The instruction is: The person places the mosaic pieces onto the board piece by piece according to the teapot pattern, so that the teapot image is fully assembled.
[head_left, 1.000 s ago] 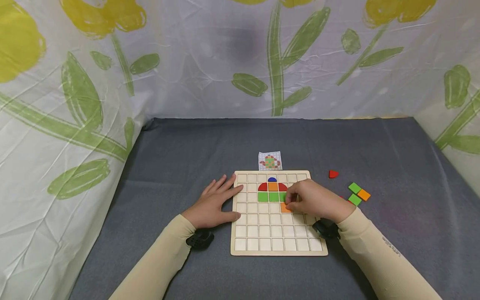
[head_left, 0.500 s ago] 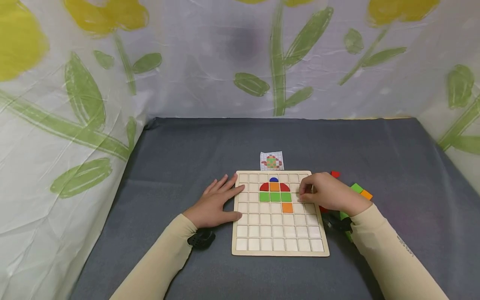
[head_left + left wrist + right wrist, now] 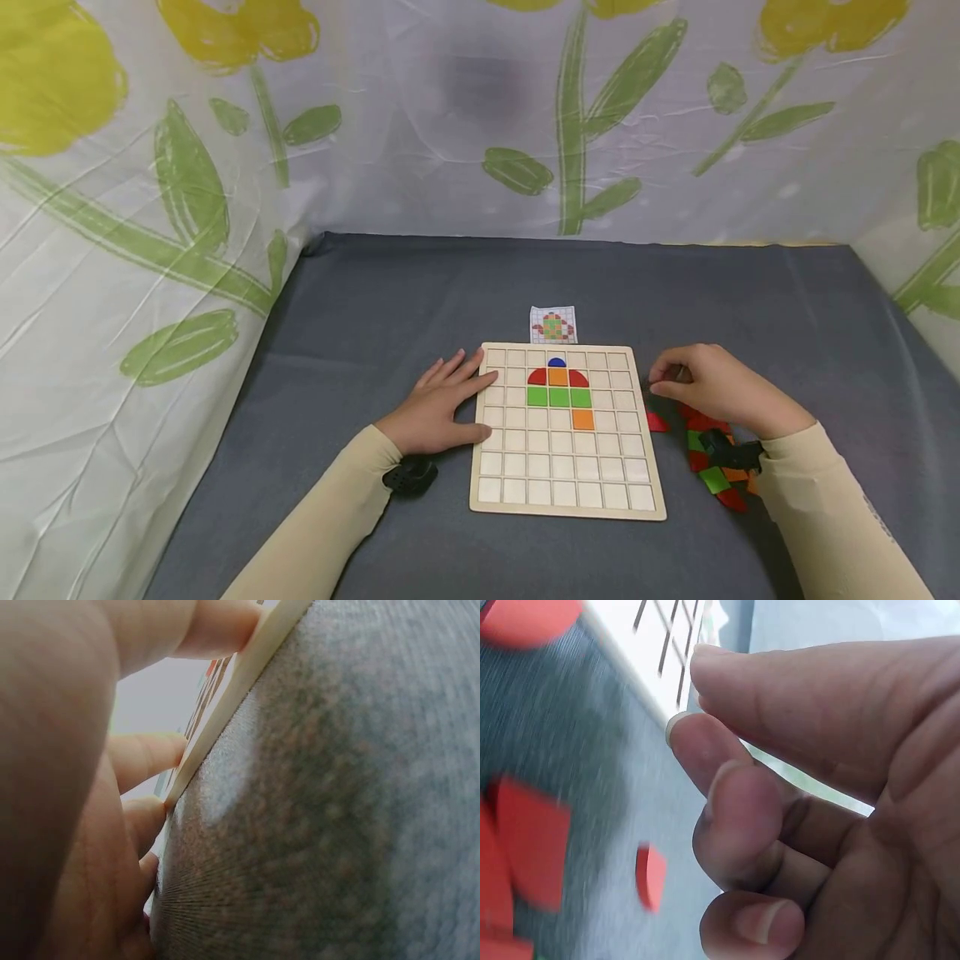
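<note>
A pale wooden grid board (image 3: pixel 568 514) lies on the grey cloth. Set in its cells are a blue half-round (image 3: pixel 557 362), red rounded pieces (image 3: pixel 578 379) either side of an orange square (image 3: pixel 558 377), a row of green squares (image 3: pixel 559 397), and a lower orange square (image 3: pixel 582 419). My left hand (image 3: pixel 441 414) rests with spread, straight fingers on the board's left edge; the left wrist view shows the fingertips on its rim (image 3: pixel 225 701). Beyond the right edge hovers my right hand (image 3: pixel 712 387), fingers loosely bent and holding nothing, thumb apart from the fingertips in its wrist view.
Behind the board lies a small printed card (image 3: pixel 553 327) with a coloured grid pattern. Loose red, green and orange pieces (image 3: pixel 714 479) are scattered under and beside my right wrist. One red piece (image 3: pixel 657 422) sits close to the board's right edge. A flower-patterned curtain (image 3: pixel 420 125) stands behind.
My right hand has moved off the board to the right, over the loose pieces, uncovering the right green square and lower orange square. My left hand stays on the edge. The view has shifted slightly.
</note>
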A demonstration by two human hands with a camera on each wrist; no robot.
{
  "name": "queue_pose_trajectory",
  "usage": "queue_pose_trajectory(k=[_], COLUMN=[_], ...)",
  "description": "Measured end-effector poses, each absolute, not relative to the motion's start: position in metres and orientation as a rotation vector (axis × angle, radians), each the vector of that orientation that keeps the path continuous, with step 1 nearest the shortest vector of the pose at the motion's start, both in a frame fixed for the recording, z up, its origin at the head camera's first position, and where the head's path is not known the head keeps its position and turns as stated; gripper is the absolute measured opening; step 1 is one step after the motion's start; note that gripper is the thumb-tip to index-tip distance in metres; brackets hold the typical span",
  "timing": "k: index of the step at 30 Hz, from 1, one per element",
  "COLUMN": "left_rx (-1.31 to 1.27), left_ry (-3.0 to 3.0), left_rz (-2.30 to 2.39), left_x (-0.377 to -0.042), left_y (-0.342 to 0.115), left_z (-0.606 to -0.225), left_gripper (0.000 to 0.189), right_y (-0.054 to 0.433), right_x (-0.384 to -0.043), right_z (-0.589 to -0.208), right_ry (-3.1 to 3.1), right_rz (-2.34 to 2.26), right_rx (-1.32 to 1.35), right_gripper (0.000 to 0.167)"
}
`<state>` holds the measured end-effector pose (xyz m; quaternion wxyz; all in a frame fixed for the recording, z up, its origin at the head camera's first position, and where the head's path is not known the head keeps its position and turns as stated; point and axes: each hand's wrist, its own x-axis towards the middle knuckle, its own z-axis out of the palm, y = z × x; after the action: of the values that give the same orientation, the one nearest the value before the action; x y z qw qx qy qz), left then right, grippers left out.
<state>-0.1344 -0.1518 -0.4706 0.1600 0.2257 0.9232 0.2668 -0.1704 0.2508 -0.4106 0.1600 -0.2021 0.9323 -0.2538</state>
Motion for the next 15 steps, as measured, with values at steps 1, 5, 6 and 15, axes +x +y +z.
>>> queue_pose_trajectory(k=[1, 5, 6, 15], left_rx=[0.646, 0.648, 0.648, 0.646], left_ry=[2.640, 2.651, 2.653, 2.638], left_rz=[0.762, 0.766, 0.764, 0.773], left_x=[-0.135, -0.136, -0.136, -0.132], left_y=[-0.152, -0.152, -0.152, -0.151], left_z=[-0.471, -0.471, -0.471, -0.471], left_gripper=[0.081, 0.081, 0.081, 0.080], right_y=[0.255, 0.271, 0.275, 0.310], right_x=[-0.170, -0.171, -0.172, -0.167], right_z=[-0.411, -0.412, -0.413, -0.419], right_ry=[2.675, 2.714, 2.720, 2.699], right_rz=[-0.720, -0.706, -0.700, -0.641], right_rx=[-0.562, -0.513, -0.504, -0.403], right_gripper=[0.005, 0.010, 0.011, 0.021])
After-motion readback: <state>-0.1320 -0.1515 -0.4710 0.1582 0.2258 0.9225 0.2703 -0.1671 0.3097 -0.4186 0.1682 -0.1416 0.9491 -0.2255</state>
